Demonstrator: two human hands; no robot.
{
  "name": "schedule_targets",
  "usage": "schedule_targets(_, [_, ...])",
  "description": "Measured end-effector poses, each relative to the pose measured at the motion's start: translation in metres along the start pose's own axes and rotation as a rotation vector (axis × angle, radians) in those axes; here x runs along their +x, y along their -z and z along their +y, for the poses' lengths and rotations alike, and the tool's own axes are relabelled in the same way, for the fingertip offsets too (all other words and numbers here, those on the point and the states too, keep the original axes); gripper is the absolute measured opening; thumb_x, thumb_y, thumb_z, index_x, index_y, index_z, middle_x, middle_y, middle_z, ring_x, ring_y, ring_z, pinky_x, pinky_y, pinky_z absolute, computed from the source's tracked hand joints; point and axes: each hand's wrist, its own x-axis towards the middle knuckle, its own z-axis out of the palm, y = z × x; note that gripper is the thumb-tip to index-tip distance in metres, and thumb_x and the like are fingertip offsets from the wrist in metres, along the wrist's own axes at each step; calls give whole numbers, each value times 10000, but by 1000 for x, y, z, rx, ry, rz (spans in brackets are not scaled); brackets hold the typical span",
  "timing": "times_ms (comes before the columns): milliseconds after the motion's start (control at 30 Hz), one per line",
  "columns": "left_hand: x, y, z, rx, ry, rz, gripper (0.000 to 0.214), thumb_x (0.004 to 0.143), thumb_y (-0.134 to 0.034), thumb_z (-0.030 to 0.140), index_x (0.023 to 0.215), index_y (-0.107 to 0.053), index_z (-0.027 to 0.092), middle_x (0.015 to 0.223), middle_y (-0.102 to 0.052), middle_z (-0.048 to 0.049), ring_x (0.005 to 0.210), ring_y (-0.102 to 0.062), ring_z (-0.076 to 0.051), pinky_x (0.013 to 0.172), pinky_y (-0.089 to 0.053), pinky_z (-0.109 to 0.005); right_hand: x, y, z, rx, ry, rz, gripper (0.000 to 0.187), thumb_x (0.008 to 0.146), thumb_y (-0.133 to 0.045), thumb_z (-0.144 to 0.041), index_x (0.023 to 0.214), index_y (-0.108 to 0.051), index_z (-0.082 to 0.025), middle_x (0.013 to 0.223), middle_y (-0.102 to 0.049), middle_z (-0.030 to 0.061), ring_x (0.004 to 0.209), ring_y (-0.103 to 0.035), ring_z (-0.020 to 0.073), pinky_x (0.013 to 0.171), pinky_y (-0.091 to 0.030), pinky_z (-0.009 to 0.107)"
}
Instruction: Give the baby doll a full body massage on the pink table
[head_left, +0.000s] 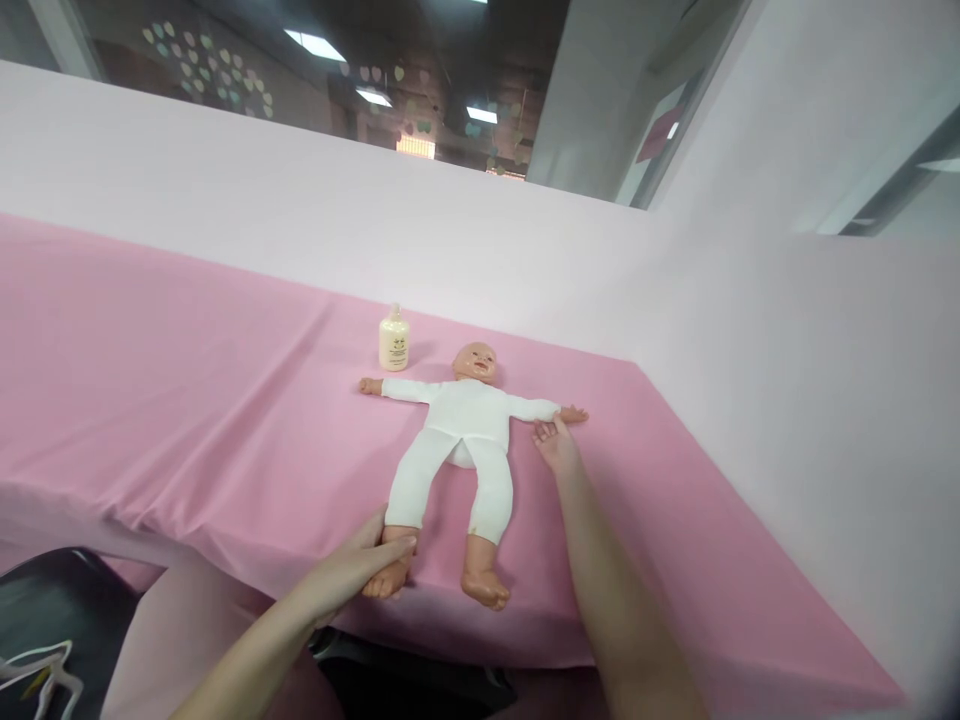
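A baby doll (469,410) in a white outfit lies face up on the pink-covered table, arms stretched sideways and legs apart. My left hand (364,560) is wrapped round the doll's bare ankle at the image's left, thumb across the front; some of its fingers are hidden behind the leg. Beside the doll's other arm is my right hand (555,445), palm up with loosely bent fingers apart. One fingertip touches the end of the white sleeve, close to the doll's small hand. Both the doll's feet lie near the table's front edge.
A cream pump bottle (394,345) stands left of the doll's head. The pink cloth (225,400) has folds and hangs over the front edge. White walls (337,220) border the table behind and right. A black chair (67,620) with white cords is at lower left.
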Motion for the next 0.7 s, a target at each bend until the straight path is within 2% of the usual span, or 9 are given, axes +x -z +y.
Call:
schedule_targets(100, [-7, -1, 5, 13, -47, -51, 620, 713, -917, 596, 1158, -684, 233, 898, -711, -30, 818, -707, -256, 771, -621, -407, -2, -2, 4, -28, 103, 3, 674, 1033, -702, -339, 1662, -470, -415, 1438, -752, 23, 882, -791, 121, 850, -676, 239])
schedule_targets(167, [-10, 1, 10, 31, -68, -76, 583, 769, -878, 552, 1183, -654, 209, 886, -698, -22, 797, -689, -235, 769, -603, -393, -3, -4, 9, -82, 196, -8, 944, 974, -773, -387, 1774, -277, -465, 1588, -683, 28, 930, -814, 152, 887, -684, 295])
schedule_targets(233, [-11, 2, 19, 43, -86, -91, 546, 792, -856, 507, 1182, -632, 199, 886, -693, -15, 792, -676, -218, 771, -589, -378, -4, -9, 16, -169, 308, -29, 1099, 916, -820, -468, 1813, -186, -422, 1684, -602, 73, 1016, -828, 204, 905, -693, 349])
schedule_targets(300, [-8, 2, 34, 34, -99, -96, 537, 775, -860, 479, 1167, -623, 199, 896, -695, -14, 806, -671, -210, 765, -581, -363, -7, -14, 23, -260, 437, -101, 1169, 864, -848, -554, 1821, -205, -358, 1767, -497, 115, 1175, -807, 264, 928, -702, 391])
schedule_targets(367, [-1, 1, 53, 10, -112, -132, 517, 770, -858, 481, 1133, -621, 198, 897, -702, -22, 819, -674, -212, 740, -574, -350, -10, -18, 30, -332, 541, -214, 1134, 836, -864, -595, 1791, -322, -312, 1791, -460, 126, 1350, -736, 309, 1009, -691, 426])
schedule_targets(433, [11, -2, 73, -9, -116, -182, 505, 740, -875, 484, 1072, -628, 194, 898, -704, -27, 804, -668, -203, 712, -565, -333, -15, -20, 34, -433, 601, -332, 980, 846, -863, -574, 1701, -495, -269, 1717, -560, 135, 1434, -683, 324, 1128, -639, 458])
schedule_targets(500, [27, -7, 90, -32, -121, -226, 471, 719, -879, 494, 981, -638, 186, 845, -674, -15, 753, -642, -181, 672, -547, -311, -20, -20, 36, -573, 642, -440, 768, 878, -841, -506, 1570, -639, -240, 1573, -690, 138, 1414, -691, 321, 1210, -578, 484])
schedule_targets(600, [53, -18, 104, -71, -100, -271, 398, 754, -845, 496, 849, -625, 178, 680, -576, 25, 628, -553, -136, 634, -531, -285, -26, -18, 34, -777, 748, -548, 530, 933, -779, -412, 1432, -731, -239, 1465, -750, 125, 1362, -708, 314, 1225, -552, 505])
schedule_targets(700, [72, -31, 107, -158, -9, -244, 307, 767, -828, 383, 855, -631, 165, 670, -587, 21, 607, -591, -137, 580, -508, -251, -28, -18, 33, -964, 865, -596, 437, 967, -733, -342, 1396, -758, -261, 1487, -733, 118, 1376, -693, 309, 1225, -545, 500])
